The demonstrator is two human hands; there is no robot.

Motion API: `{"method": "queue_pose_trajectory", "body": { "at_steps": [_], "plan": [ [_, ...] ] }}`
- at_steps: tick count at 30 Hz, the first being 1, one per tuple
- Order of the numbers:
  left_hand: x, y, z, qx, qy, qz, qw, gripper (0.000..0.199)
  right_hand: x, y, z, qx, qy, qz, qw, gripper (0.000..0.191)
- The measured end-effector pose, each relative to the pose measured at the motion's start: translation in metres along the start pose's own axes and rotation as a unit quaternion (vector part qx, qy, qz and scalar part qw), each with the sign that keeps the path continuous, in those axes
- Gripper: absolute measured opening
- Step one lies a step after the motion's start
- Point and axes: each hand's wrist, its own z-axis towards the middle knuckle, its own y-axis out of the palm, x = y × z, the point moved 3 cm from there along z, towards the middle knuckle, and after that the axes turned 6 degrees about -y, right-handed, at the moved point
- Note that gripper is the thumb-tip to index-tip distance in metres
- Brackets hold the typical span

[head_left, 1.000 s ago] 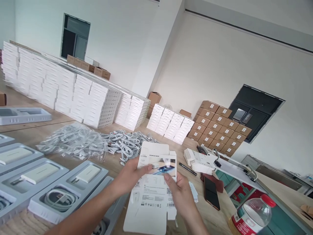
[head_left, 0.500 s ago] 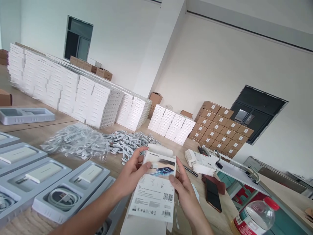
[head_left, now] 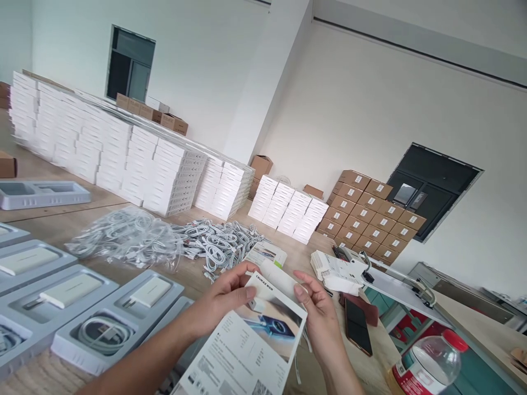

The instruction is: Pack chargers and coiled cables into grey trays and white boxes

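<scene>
A flat white printed packaging box (head_left: 255, 329), with a picture of a phone and charger and small text, is held tilted in front of me. My left hand (head_left: 234, 293) grips its upper left edge, thumb on the printed face. At the upper right corner, my right hand (head_left: 317, 302) has thumb and fingers around the raised pale end flap (head_left: 282, 280). Just behind the box lies another printed card or box (head_left: 267, 254) with a green corner. To the left, grey-white trays (head_left: 156, 323) hold white charger plugs (head_left: 151, 291) and a coiled cable (head_left: 105, 333).
Loose grey cables (head_left: 218, 244) and bagged cables (head_left: 127, 238) lie mid-table. Stacked white boxes (head_left: 168, 175) line the back, brown cartons (head_left: 366, 214) farther right. Nearer right are folded flat boxes (head_left: 335, 271), a phone (head_left: 358, 326) and a red-capped bottle (head_left: 428, 362).
The box has tilted and come nearer, its lower end swinging left. My right hand has shifted from its side edge up to the end flap. The green-cornered card behind has come into view.
</scene>
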Motion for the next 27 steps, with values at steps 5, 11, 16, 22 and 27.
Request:
{"method": "queue_pose_trajectory", "body": {
  "at_steps": [5, 11, 16, 22, 27],
  "plan": [
    [0.002, 0.002, -0.001, -0.008, -0.017, -0.010, 1.000, 0.027, -0.008, -0.004, 0.002, -0.019, -0.056, -0.116, 0.992, 0.027],
    [-0.002, 0.000, 0.002, 0.002, -0.019, -0.006, 1.000, 0.027, -0.013, -0.004, 0.003, -0.020, -0.190, -0.208, 0.959, 0.013],
    [-0.006, 0.000, 0.003, -0.005, -0.026, -0.012, 1.000, 0.028, -0.009, -0.010, 0.006, -0.046, -0.138, -0.154, 0.977, 0.019],
    [-0.005, 0.008, 0.000, -0.058, -0.002, 0.040, 0.998, 0.026, 0.011, -0.004, 0.003, -0.004, 0.094, 0.127, 0.987, 0.034],
    [-0.005, 0.007, -0.001, -0.050, 0.000, 0.057, 0.997, 0.027, 0.012, 0.007, -0.003, -0.037, 0.157, 0.148, 0.976, 0.037]
  ]
}}
